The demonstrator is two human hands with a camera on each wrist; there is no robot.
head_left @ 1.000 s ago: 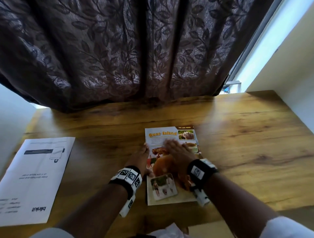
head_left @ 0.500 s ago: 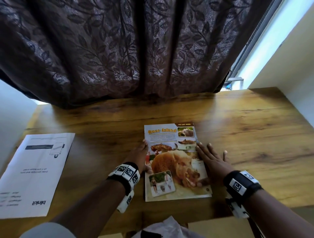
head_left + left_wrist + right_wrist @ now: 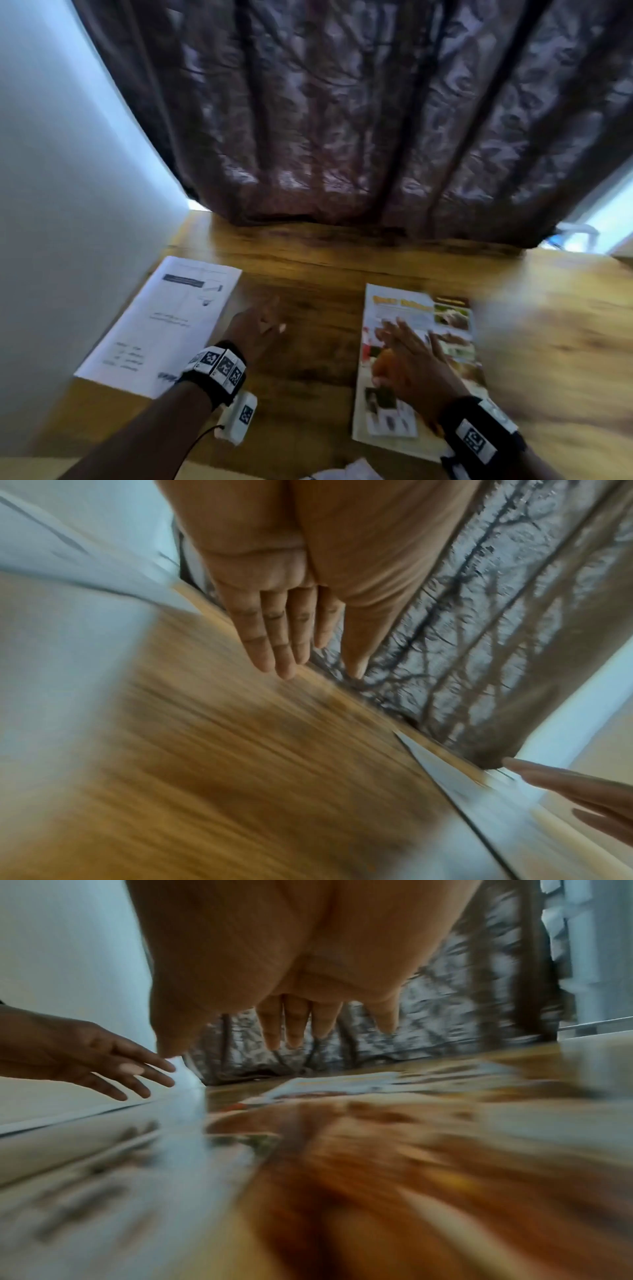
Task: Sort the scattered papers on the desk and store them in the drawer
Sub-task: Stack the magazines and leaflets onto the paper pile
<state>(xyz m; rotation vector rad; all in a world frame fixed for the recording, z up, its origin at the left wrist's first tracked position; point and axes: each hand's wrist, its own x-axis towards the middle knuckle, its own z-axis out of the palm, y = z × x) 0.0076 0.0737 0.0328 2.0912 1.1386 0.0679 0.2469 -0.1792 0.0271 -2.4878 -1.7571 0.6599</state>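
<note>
1. We are looking down at a wooden desk (image 3: 308, 274) with a dark patterned curtain (image 3: 342, 120) hanging behind its far edge and a pale wall (image 3: 51, 205) standing at its left side.
2. Our left hand (image 3: 255, 325) is hovering over bare wood between the two papers, fingers stretched out and relaxed, gripping nothing; in the left wrist view its fingers (image 3: 270, 634) are lying straight and close together above the desk.
3. A white printed sheet (image 3: 161, 325) is lying flat at the desk's left, just beside that hand and running under our left wrist in the head view.
4. Our right hand (image 3: 407, 359) is spreading its fingers over a colourful magazine page (image 3: 455, 329), palm down, holding nothing; whether the palm is pressing the page or floating just above it, we cannot tell through the blur.
5. In the right wrist view those fingers (image 3: 294, 1020) are hanging straight and slightly parted over the page.
6. The magazine page is lying flat near the desk's front edge, well apart from the white sheet.
7. Black bands with square markers are sitting on both wrists.
8. All three views are smearing with motion, so the print is not readable.
</note>
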